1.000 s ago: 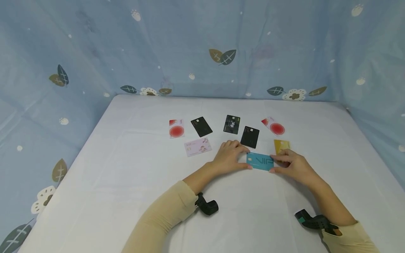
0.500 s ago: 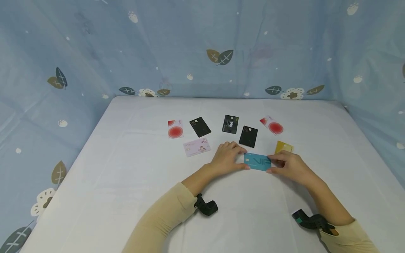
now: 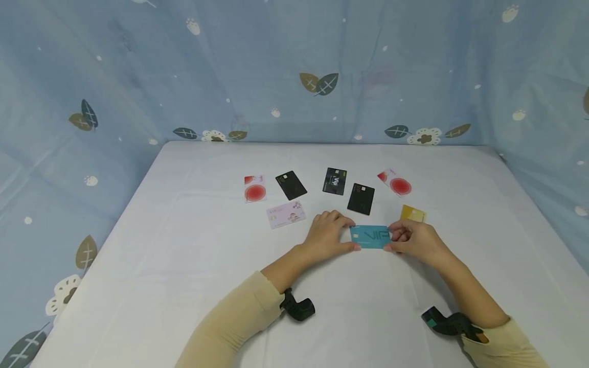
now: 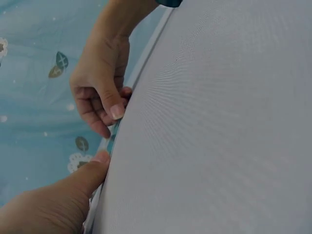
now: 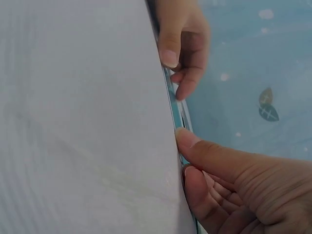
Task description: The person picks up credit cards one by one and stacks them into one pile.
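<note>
A teal card (image 3: 370, 237) printed with "VIP" lies flat on the white-covered table between both hands, its long side running left to right in the head view. My left hand (image 3: 325, 235) holds its left end, thumb at the near corner and fingers at the far corner. At the opposite end my right hand (image 3: 421, 242) grips the card the same way, its other fingers curled in. Both wrist views look low along the table, so the card (image 5: 174, 106) shows there as only a thin teal strip. Just beyond the right hand is a yellow card (image 3: 412, 213), partly covered by it.
Farther back lie black cards (image 3: 361, 199), a dark "VIP" card (image 3: 334, 181), and red-and-white cards (image 3: 255, 189). A pale pink card (image 3: 286, 214) lies left of the left hand. Blue patterned cloth (image 3: 257, 66) hangs behind the table (image 3: 184, 245).
The teal card has shifted slightly left and turned from a slant to nearly level, both hands moving with it. The other cards stay in place.
</note>
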`<state>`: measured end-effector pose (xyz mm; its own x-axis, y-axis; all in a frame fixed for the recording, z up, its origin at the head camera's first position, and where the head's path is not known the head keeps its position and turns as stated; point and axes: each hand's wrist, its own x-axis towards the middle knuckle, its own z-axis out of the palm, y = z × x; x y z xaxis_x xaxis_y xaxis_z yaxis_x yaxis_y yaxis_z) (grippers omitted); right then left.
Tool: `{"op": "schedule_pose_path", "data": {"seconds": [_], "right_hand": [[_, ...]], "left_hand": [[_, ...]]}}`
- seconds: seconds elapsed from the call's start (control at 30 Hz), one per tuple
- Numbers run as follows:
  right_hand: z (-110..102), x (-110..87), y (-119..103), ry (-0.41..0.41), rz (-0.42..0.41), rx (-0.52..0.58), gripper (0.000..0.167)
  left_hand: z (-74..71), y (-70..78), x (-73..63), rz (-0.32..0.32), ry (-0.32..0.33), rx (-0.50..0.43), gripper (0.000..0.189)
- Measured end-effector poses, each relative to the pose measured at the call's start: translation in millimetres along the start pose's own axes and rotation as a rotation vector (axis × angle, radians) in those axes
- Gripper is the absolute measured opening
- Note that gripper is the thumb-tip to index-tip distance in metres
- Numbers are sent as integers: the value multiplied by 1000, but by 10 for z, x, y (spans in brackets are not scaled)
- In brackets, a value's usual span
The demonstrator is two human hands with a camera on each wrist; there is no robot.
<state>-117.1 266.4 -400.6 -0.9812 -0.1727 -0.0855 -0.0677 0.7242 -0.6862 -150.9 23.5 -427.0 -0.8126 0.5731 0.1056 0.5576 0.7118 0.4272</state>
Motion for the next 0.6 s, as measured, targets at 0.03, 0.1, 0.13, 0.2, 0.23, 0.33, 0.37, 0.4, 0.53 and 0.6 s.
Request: {"op": "schedule_pose_path", "data": {"seconds": [0.03, 0.1, 0.13, 0.2, 0.23, 0.33, 0.37, 0.4, 0.53, 0.6], "right_hand": [[-1, -1, -3, -2, 4, 6, 46], [-2, -1, -4, -6, 7, 19, 47], [0, 0, -3, -9, 5, 26, 47], [-1, 2, -3, -15, 2, 36, 46], [4, 7, -2, -21, 3, 41, 44], [14, 22, -2, -38, 5, 55, 41], [15, 26, -4, -43, 8, 62, 43], [15, 31, -1, -50, 12, 69, 46], [12, 49, -4, -72, 19, 91, 54], [10, 58, -11, -74, 19, 90, 52]], "left_hand": [[-5, 10, -6, -1, -1, 1, 54], [-18, 27, -18, -4, -5, 1, 53], [-21, 30, -23, -5, -6, 4, 53], [-30, 34, -29, -5, -11, 8, 53], [-31, 27, -35, -5, -12, 10, 53], [-36, 3, -45, -4, -17, 12, 53], [-38, -4, -45, -2, -18, 11, 53], [-37, -11, -45, 0, -19, 10, 53], [-37, -32, -44, 9, -21, 1, 53], [-40, -40, -48, 9, -20, -1, 53]]}}
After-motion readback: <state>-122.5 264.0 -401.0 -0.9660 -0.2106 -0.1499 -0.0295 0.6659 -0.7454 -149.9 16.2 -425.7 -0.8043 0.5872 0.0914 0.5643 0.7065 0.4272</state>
